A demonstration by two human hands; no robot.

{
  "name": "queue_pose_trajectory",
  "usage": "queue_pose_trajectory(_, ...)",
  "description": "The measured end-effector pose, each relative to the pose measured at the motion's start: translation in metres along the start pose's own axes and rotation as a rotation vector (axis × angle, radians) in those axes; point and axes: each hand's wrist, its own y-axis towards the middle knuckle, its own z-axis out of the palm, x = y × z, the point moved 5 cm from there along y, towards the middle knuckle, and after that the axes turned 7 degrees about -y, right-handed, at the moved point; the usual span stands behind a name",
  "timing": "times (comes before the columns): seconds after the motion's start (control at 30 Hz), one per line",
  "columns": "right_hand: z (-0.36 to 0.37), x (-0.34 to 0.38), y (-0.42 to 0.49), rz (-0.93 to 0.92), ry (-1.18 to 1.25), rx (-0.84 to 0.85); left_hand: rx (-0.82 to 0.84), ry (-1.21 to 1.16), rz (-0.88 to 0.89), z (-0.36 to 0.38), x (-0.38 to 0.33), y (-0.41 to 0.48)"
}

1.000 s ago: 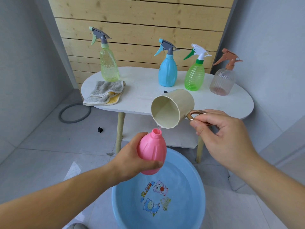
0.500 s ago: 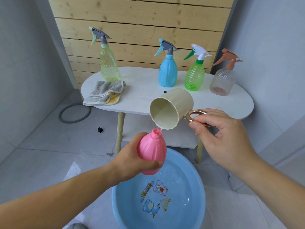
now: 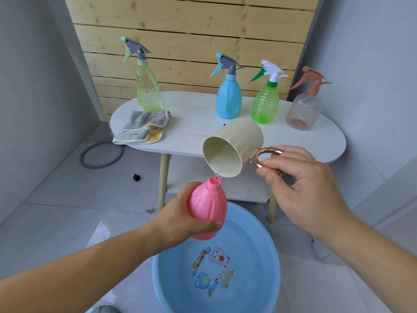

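Observation:
My left hand [image 3: 180, 222] grips a pink bottle [image 3: 207, 206] with no cap, held upright over a blue basin [image 3: 268, 263]. My right hand [image 3: 302, 186] pinches the copper ring handle [image 3: 261, 158] of a cream cup [image 3: 234, 146]. The cup is tipped on its side with its mouth towards me, and a thin stream of water runs from its lower rim into the bottle's open neck. The basin holds water and has cartoon pictures on its bottom.
A white oval table [image 3: 316, 141] stands behind, with a lower shelf. On it are four spray bottles: yellow-green [image 3: 147, 91], blue [image 3: 228, 100], green [image 3: 265, 102] and clear [image 3: 303, 109], plus a folded grey-and-yellow cloth [image 3: 142, 127]. A grey ring [image 3: 101, 154] lies on the tiled floor.
The cup has tilted slightly further and shifted a little left. The pink bottle and my left hand stay in place.

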Motion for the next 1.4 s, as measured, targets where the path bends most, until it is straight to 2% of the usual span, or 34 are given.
queue_pose_trajectory(0.83,0.005,0.008,-0.007,-0.282,-0.170,-0.021,-0.005,-0.009,0.001,-0.001,0.003,0.002)
queue_pose_trajectory(0.87,0.007,0.007,-0.007,-0.240,-0.146,-0.017,-0.004,-0.013,0.000,-0.002,0.003,0.002)
queue_pose_trajectory(0.93,0.010,0.002,-0.008,-0.039,-0.018,0.001,-0.002,-0.025,-0.002,-0.002,0.004,0.002)
queue_pose_trajectory(1.0,0.017,-0.008,-0.010,0.220,0.174,0.081,-0.002,-0.037,-0.012,-0.003,0.006,0.002)
queue_pose_trajectory(1.07,0.029,-0.021,-0.014,0.400,0.294,0.188,-0.001,-0.046,-0.028,-0.004,0.010,0.002)
queue_pose_trajectory(1.27,0.088,-0.076,-0.049,0.780,0.447,0.443,0.032,-0.056,-0.089,-0.007,0.026,-0.003)
queue_pose_trajectory(1.4,0.143,-0.115,-0.094,0.908,0.336,0.638,0.034,-0.057,-0.107,-0.006,0.032,-0.003)
